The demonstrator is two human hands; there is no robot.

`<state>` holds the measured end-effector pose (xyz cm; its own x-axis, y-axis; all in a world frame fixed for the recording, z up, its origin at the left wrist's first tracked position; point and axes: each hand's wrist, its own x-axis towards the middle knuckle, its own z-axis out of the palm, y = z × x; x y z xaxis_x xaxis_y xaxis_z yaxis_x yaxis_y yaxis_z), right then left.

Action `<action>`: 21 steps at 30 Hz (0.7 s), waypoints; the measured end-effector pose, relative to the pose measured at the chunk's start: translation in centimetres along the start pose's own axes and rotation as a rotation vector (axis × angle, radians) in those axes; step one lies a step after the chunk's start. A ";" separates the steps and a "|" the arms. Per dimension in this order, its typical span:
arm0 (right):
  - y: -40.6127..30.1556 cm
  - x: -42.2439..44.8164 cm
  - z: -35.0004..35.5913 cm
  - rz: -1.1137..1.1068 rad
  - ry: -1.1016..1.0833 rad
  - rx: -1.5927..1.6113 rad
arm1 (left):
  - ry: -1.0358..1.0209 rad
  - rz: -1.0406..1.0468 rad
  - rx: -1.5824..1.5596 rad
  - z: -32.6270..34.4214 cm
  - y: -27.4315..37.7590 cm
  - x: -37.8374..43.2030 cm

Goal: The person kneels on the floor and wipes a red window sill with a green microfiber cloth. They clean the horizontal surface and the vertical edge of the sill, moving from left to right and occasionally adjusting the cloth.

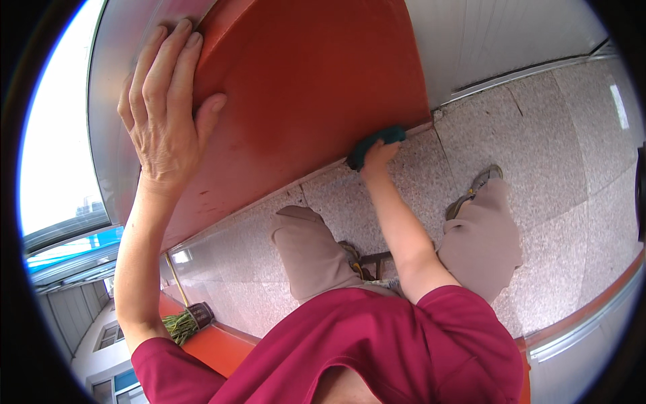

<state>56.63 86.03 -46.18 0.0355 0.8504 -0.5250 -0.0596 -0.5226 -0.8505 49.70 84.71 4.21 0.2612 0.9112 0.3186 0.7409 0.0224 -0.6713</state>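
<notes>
A dark green cloth is bunched in my right hand. It presses against the foot of a red-painted panel, close to where the panel meets the floor. My left hand lies flat at the panel's upper left edge, fingers spread and holding nothing. Its fingertips reach onto the grey metal surface beyond that edge. A few dark scuffs show low on the red panel, below my left thumb.
Speckled stone tiles cover the floor around my shoes. A pale panelled surface adjoins the red panel at right. Leaning at lower left is a broom with green bristles and a thin yellow handle. Part of a low stool shows beneath me.
</notes>
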 end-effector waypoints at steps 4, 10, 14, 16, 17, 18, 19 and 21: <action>-1.0 -7.3 2.2 0.721 -0.232 0.455 | -0.033 -0.006 0.099 0.2 -0.1 -1.2; -5.3 -6.5 0.9 0.915 -0.309 0.623 | -0.012 -0.007 0.041 0.0 0.3 -1.1; -9.4 -1.6 -2.5 0.748 -0.237 0.885 | -0.017 -0.023 0.029 -0.1 0.6 -1.0; -12.1 1.1 -4.4 0.620 -0.201 0.976 | -0.009 -0.018 0.018 -0.2 0.7 -0.8; -13.5 2.3 -5.0 0.524 -0.160 1.023 | -0.025 -0.023 0.035 -0.2 0.7 -0.8; -15.3 2.4 -5.7 0.411 -0.113 0.989 | -0.045 -0.032 0.054 -0.2 0.6 -1.2; -17.4 2.8 -6.4 0.293 -0.061 0.961 | -0.057 -0.035 0.071 0.0 0.5 -1.2; -18.5 4.4 -7.6 0.128 -0.023 0.848 | -0.034 -0.022 0.055 0.2 0.5 -1.0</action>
<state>65.46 99.00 -33.03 -0.0427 0.7937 -0.6068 -0.7881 -0.4000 -0.4678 49.70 83.87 3.41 0.2232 0.9235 0.3120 0.7108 0.0648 -0.7004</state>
